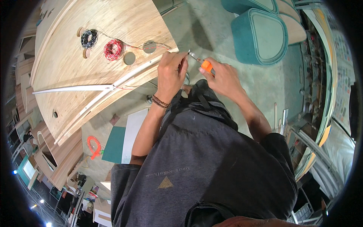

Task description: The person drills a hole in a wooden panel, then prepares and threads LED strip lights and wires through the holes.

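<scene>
My left hand is closed in a pinch beside the corner of a wooden panel. Thin wire seems to end at its fingertips, though the fingers mostly hide what they hold. Facing it, my right hand grips an orange-handled hand tool with a metal head, whose tip comes close to the left fingertips. The tool's exact kind is unclear. On the panel lie a black wire coil and a red wire coil. Dark and red strands run from the coils toward my left hand.
A white strip lies across the panel, meeting a pale rail along its near edge. Two round holes pierce the panel near the red coil. Teal padded pieces stand at the far right. An orange coiled hose lies on the floor at left.
</scene>
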A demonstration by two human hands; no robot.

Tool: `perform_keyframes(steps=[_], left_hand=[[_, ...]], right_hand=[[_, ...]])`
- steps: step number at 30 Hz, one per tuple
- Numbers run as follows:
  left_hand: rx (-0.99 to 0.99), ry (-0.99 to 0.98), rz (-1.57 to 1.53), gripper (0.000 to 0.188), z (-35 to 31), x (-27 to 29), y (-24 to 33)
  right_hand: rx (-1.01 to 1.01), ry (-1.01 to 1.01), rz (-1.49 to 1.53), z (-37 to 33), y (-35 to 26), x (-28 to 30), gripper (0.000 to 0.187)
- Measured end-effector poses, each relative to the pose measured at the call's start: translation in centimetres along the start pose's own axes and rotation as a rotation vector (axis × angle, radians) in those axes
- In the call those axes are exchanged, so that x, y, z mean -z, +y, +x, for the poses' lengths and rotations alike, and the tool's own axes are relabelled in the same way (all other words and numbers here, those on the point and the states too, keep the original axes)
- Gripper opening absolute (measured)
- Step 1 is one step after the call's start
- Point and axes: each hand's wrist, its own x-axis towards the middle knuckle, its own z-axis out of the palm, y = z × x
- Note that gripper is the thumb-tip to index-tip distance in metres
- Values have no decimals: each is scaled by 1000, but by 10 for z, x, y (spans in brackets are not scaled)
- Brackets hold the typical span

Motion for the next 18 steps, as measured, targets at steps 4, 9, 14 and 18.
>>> perform_keyframes(steps=[4,9,14,18], left_hand=[[81,5,-42,9,1,-2,4],[199,61,-27,15,4,-3,8],[298,69,-83,25,4,-8,2],[299,79,-130,27,3,-12,-1]], right_hand=[[3,27,23,1,5,-4,33],[75,112,156,4,2,-6,34],[83,150,197,5,-1,-14,35],[61,157,206,6,-7,-18,36]])
